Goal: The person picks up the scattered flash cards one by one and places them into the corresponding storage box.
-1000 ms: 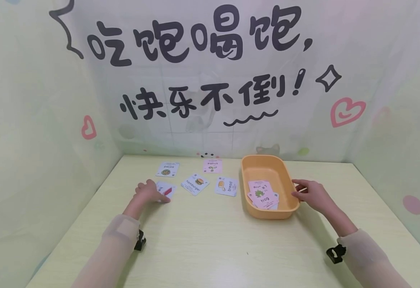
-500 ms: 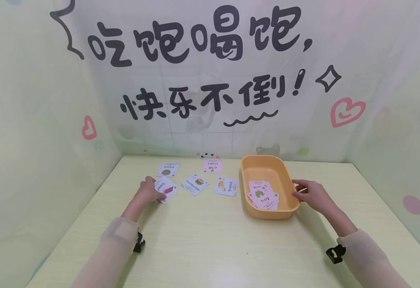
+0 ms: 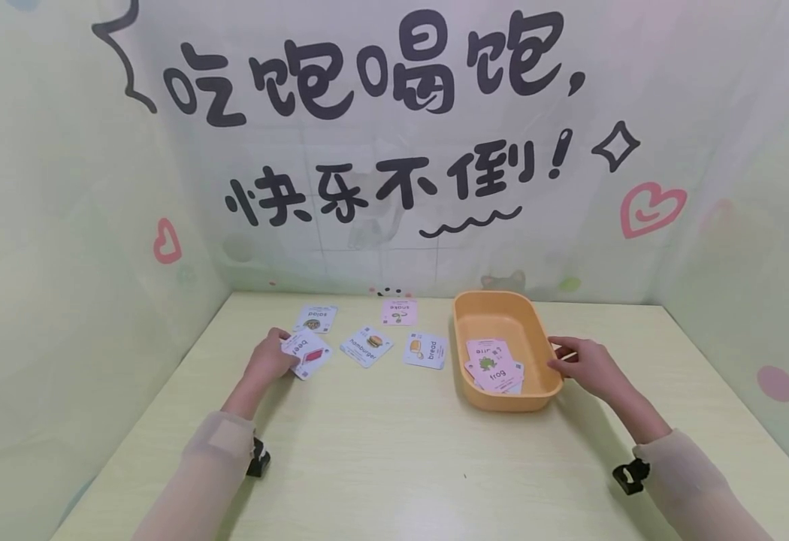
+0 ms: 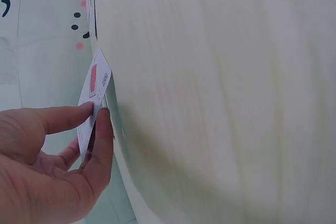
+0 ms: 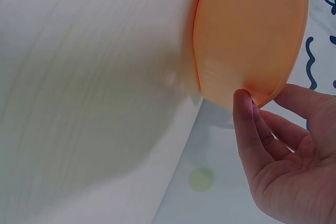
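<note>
My left hand (image 3: pixel 270 359) pinches the beef card (image 3: pixel 307 353) between thumb and fingers, and in the left wrist view the card (image 4: pixel 94 90) stands tilted off the table. Just behind it lies the salad card (image 3: pixel 316 317), partly overlapped in the head view. To its right are the hamburger card (image 3: pixel 366 346), the bread card (image 3: pixel 425 351) and a pink snake card (image 3: pixel 399 312). My right hand (image 3: pixel 589 366) holds the right rim of an orange plastic basket (image 3: pixel 544 353), thumb and fingers on either side of the wall. A pink frog card (image 3: pixel 495 374) tops several cards inside the basket.
The pale wooden table (image 3: pixel 394 458) reaches back to a printed cloth wall (image 3: pixel 394 225) with dark lettering. More cloth hangs at the left and right sides. A black wrist mount (image 3: pixel 631 476) sits on the right sleeve, another on the left.
My left hand has lifted the beef card and drawn it slightly to the left, turning its face into view. The right hand and basket have stayed put.
</note>
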`<state>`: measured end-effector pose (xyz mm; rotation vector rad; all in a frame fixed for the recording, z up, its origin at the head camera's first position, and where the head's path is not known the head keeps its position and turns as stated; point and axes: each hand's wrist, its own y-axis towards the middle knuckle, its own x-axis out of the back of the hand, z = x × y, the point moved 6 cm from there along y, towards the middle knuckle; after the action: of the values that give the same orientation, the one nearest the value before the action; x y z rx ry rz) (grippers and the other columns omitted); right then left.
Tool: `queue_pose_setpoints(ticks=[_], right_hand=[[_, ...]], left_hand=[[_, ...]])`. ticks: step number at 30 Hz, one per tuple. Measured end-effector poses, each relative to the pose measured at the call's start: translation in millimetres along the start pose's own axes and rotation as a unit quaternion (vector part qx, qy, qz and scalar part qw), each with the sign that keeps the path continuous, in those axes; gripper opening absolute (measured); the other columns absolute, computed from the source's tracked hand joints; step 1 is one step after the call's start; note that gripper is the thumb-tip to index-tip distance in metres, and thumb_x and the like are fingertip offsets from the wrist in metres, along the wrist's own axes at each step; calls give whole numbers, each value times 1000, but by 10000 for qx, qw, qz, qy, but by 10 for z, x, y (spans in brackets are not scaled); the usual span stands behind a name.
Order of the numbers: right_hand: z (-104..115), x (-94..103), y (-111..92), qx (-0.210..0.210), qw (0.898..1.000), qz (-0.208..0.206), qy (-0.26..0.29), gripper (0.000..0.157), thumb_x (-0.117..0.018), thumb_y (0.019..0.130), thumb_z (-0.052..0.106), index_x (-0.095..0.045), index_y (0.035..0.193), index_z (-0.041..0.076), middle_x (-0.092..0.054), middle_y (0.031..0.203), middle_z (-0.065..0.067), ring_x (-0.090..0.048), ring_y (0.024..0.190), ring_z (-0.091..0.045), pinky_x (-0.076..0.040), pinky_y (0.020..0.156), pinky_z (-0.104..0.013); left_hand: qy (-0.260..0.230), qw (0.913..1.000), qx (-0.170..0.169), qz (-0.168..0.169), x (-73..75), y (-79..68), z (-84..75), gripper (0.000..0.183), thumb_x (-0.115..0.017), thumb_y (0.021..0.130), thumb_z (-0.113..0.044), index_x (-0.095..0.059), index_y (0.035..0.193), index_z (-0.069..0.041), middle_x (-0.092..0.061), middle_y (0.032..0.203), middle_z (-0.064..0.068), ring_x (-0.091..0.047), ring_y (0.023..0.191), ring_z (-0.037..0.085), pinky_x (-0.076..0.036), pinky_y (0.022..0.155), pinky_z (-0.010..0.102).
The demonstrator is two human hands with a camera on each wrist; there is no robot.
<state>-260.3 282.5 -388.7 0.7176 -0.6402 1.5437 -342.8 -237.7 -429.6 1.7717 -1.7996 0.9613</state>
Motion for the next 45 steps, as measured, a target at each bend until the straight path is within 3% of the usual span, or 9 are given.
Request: queue_pose_setpoints(ticks=[3,11,21,29,45], right_hand=[[4,-1,-3,-3,10000,1,0,50,-68,92,8,-51,133,-15,-67,102,-26,-70,88,-30,-57,63,-29],[5,-6,-6,7,10000,-11,-2,49,-68,91,7,-52,132,-15,-67,101,-26,-70,87,-29,-58,64,-32],[11,-7,-8,33,10000,-34,-37,49,-68,91,7,-52,132,-15,-68,100,-26,-70,86,-29,-57,62,-29],[4,-12,-9,28,10000,-45,19,50,-68,91,6,-51,133,-16,-67,100,-27,-70,86,-29,-61,66,-38],[8,-8,-7,-3,10000,-14,-22,50,-68,91,8,-52,133,-15,-67,101,-27,-70,87,-29,-57,62,-29]], left_hand=[[-175,9998,61,1,-9,28,28,56,-60,91,2,-34,140,7,-53,123,32,-62,95,30,-55,64,22],[-580,9982,150,41,-9,58,35,57,-56,93,3,-33,145,4,-49,133,31,-61,104,34,-59,68,23],[-841,9965,0,43,43,33,-31,58,-54,94,1,-34,149,2,-46,137,31,-59,105,33,-60,71,25],[-1143,9932,-164,121,43,10,-170,57,-52,95,3,-34,149,3,-49,136,33,-61,107,34,-63,76,30],[-2079,9760,-389,525,-122,11,-594,56,-51,96,7,-36,149,1,-50,139,31,-62,109,31,-63,77,27]])
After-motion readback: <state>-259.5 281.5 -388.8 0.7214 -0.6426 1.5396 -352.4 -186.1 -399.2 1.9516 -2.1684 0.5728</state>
